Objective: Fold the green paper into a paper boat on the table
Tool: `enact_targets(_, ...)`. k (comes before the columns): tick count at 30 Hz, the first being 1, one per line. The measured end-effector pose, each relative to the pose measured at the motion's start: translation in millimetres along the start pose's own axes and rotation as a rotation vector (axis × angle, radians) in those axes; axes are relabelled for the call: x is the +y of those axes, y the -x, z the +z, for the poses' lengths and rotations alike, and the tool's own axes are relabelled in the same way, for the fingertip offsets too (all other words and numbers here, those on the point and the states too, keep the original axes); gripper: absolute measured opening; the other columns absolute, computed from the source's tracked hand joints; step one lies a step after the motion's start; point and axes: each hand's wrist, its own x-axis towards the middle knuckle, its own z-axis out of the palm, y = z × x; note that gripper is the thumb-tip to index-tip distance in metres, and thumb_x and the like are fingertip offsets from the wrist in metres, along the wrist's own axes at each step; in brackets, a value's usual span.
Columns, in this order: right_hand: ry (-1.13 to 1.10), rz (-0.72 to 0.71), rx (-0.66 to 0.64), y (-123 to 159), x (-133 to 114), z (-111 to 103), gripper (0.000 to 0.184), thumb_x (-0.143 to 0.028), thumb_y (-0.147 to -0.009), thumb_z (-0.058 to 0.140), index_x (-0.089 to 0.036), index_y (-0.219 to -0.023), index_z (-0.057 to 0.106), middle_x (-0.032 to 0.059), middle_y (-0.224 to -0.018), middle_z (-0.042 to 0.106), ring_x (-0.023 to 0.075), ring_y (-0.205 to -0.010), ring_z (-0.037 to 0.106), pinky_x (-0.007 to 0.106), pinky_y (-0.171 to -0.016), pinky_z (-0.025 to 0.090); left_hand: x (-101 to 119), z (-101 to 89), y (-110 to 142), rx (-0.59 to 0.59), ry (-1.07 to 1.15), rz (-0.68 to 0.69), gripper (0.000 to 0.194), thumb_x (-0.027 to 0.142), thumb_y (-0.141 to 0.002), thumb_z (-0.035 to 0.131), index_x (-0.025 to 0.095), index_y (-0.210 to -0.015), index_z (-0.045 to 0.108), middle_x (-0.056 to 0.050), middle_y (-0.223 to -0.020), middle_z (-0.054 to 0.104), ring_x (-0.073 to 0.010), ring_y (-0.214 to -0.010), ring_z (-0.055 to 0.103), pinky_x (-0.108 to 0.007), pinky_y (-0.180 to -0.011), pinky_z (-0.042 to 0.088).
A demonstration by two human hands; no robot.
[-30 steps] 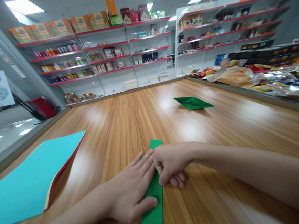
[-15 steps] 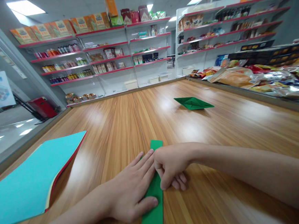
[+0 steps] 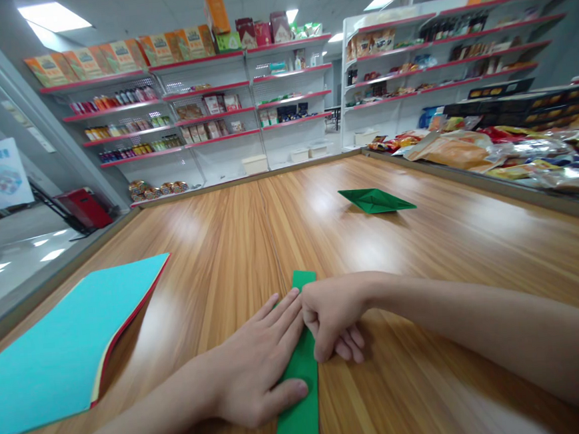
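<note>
A strip of folded green paper (image 3: 299,403) lies on the wooden table, running away from me. My left hand (image 3: 261,366) rests flat across it with fingers stretched forward and the thumb out to the side, pressing it down. On the strip's right edge sits my right hand (image 3: 335,317), fingers curled in, knuckles and thumb touching the paper. I see nothing inside its curled fingers. The far end of the strip sticks out beyond both hands. Farther off to the right is a green folded paper boat shape (image 3: 376,200), apart from my hands.
At the left lies a stack of coloured paper sheets (image 3: 79,340), light blue on top. A raised rim (image 3: 246,178) borders the wooden table (image 3: 212,250). Packaged snacks (image 3: 465,150) are heaped beyond its right edge. Stocked shelves (image 3: 213,136) stand behind.
Both hands hold nearly the same place on the green strip. The whole view has shifted very slightly; nothing was taken up or let go.
</note>
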Motion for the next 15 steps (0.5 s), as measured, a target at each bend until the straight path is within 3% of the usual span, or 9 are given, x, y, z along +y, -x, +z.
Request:
enact_targets(6,-0.023,0.039,-0.002,-0.8,-4.3,3.6,0.033,-0.037,-0.061,0.076,-0.009,-0.059,0.059,-0.0004,-0.052,0.062,0.0101,-0.044,0.06,0.017,-0.043,0.05,1.5,0.2,-1.3,-0.001,-0.019,-0.007,0.083,0.048,-0.088,0.049,0.016,-0.151,0.005,-0.014,-0.155,-0.002,-0.0336,-0.142,0.0,-0.052,-0.116,0.009)
enact_targets(15,0.036,0.068,-0.027,-6.0,-10.2,15.9,0.027,-0.03,-0.07,0.07,-0.009,-0.056,0.061,-0.0011,-0.049,0.06,0.0085,-0.04,0.056,0.018,-0.044,0.049,-0.7,0.6,-4.8,0.002,-0.026,-0.005,0.082,0.048,-0.087,0.05,0.013,-0.15,0.012,-0.016,-0.155,0.001,-0.0338,-0.142,-0.001,-0.053,-0.116,0.009)
